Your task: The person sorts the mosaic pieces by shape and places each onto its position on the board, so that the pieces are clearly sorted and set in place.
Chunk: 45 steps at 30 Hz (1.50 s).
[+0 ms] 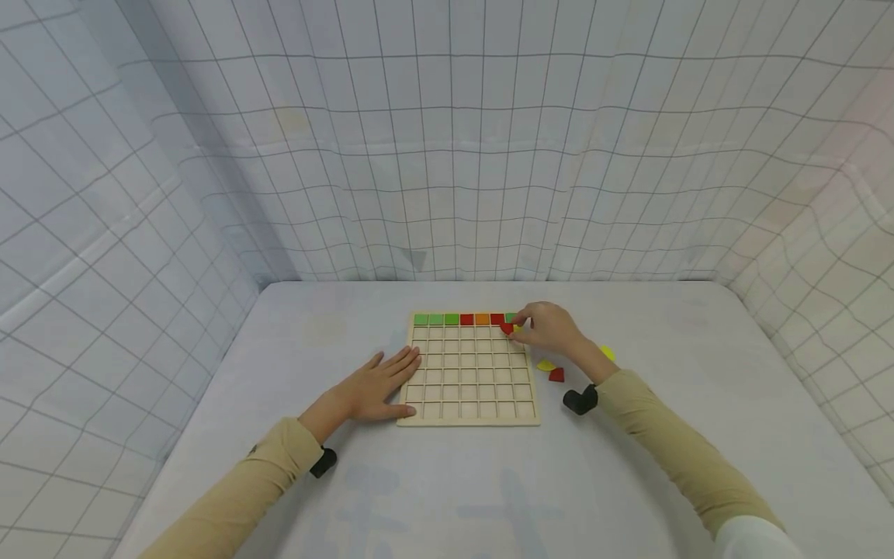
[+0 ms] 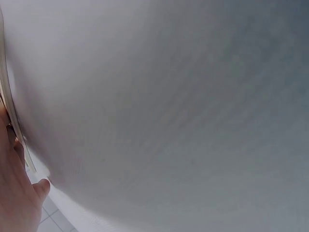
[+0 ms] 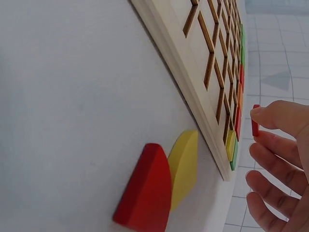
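A wooden grid board [image 1: 469,422] lies flat on the table, its far row filled with green, red and orange pieces. My left hand [image 1: 380,387] rests with spread fingers on the board's left edge. Over the far right of the grid, my right hand [image 1: 552,330] pinches a small red piece [image 3: 255,121] between thumb and index finger, the other fingers loosely bent. Below that hand in the right wrist view, a yellow piece [image 3: 230,145] sits in the grid beside a green piece [image 3: 234,157]. The left wrist view shows mostly tabletop.
To the board's right lie a loose red wedge [image 1: 556,375] and a yellow piece [image 1: 545,365], touching or nearly so. Another yellow piece [image 1: 607,353] is partly hidden behind the right forearm. Grid-patterned white curtains [image 1: 447,155] surround the table [image 1: 314,326].
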Motion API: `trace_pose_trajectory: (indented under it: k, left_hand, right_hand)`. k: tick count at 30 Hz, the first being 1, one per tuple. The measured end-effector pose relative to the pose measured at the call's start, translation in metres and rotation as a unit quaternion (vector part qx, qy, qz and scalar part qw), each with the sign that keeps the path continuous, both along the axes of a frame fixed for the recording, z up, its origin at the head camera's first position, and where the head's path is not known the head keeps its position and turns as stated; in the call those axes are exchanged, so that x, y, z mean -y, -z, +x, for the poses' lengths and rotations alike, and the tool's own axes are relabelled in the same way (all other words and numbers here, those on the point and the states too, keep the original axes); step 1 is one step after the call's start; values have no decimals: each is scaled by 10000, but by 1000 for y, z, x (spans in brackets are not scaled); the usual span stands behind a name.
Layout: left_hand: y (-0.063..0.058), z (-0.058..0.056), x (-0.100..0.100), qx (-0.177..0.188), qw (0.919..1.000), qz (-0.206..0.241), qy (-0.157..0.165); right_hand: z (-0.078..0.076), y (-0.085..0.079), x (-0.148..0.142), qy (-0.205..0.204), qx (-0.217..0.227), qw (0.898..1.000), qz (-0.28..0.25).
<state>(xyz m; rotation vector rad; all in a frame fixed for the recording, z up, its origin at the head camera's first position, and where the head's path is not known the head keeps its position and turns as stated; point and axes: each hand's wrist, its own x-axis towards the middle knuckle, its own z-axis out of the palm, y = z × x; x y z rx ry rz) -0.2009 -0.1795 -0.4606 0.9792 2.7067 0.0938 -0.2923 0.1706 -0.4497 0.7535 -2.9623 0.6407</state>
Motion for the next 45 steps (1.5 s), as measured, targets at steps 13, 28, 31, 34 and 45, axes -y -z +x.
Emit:
trace_pose_trajectory:
  k: [13,28,31,34,45]
  left_hand:
    - [3,-2,-1,-5,10000,-74,25]
    - [4,-3,-1,3,10000,-59,19]
    - [5,-3,-1,-4,10000,-47,9]
    - [5,-3,-1,-1,10000,-80,-10]
    - [3,-1,-1,-29,10000,-46,21]
  right_hand:
    - [-4,3,9,-93,53,9999,55]
    - [-6,3,15,-35,188,9992,356]
    - [-7,3,16,-40,169,9992,359]
    - [-6,2,16,-55,156,9992,353]
    - [-7,1,19,53,293,9988,401]
